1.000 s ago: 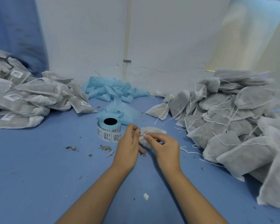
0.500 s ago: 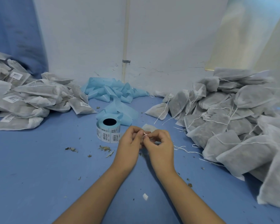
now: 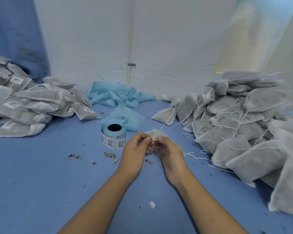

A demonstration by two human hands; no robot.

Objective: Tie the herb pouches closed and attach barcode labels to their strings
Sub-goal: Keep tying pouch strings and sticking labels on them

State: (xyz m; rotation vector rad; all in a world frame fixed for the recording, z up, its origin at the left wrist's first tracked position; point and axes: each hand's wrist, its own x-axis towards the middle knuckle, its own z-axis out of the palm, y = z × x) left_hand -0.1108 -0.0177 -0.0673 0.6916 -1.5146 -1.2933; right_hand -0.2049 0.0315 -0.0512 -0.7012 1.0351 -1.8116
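Observation:
A small white herb pouch [image 3: 155,132] lies on the blue table just behind my hands, mostly hidden by them. My left hand [image 3: 136,149] and my right hand [image 3: 170,152] meet at its neck, and both pinch the thin white string [image 3: 154,140] between fingertips. A roll of barcode labels [image 3: 113,136] stands upright just left of my left hand.
A heap of labelled pouches [image 3: 29,105] fills the left side. A bigger heap of pouches with loose strings [image 3: 243,125] covers the right. Crumpled blue backing tape [image 3: 118,97] lies by the wall. Herb crumbs [image 3: 109,155] and a white paper scrap [image 3: 152,204] dot the table.
My hands closed together over the pouch's neck and now pull slightly apart with the string between them. The pouch has slipped mostly out of sight behind them.

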